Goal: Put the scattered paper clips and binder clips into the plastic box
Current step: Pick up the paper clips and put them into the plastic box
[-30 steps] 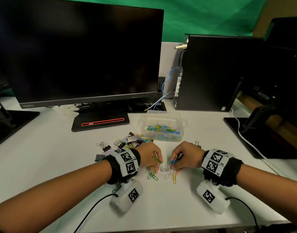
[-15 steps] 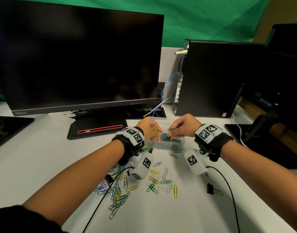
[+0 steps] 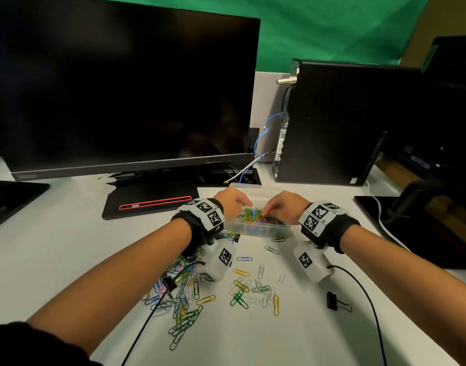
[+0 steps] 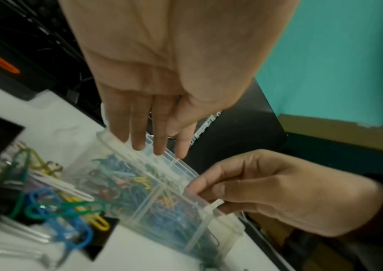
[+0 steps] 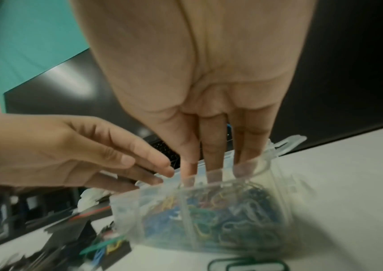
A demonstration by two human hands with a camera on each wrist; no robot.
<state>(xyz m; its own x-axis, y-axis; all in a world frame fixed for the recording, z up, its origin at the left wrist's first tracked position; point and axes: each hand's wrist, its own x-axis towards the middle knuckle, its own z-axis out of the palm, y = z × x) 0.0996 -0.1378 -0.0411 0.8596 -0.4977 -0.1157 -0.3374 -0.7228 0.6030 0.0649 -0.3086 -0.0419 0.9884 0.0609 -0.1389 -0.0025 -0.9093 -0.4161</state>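
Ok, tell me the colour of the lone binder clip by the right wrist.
Black binder clip, silver wire handles; head view.

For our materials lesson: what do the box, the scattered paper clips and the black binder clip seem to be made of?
Plastic box: clear, slightly frosted plastic; its contents show through the walls.
Paper clips: probably wire with a coloured coating; thin bent loops in green, yellow, blue and white.
Binder clip: likely metal; matte black body, thin silvery wire handles.
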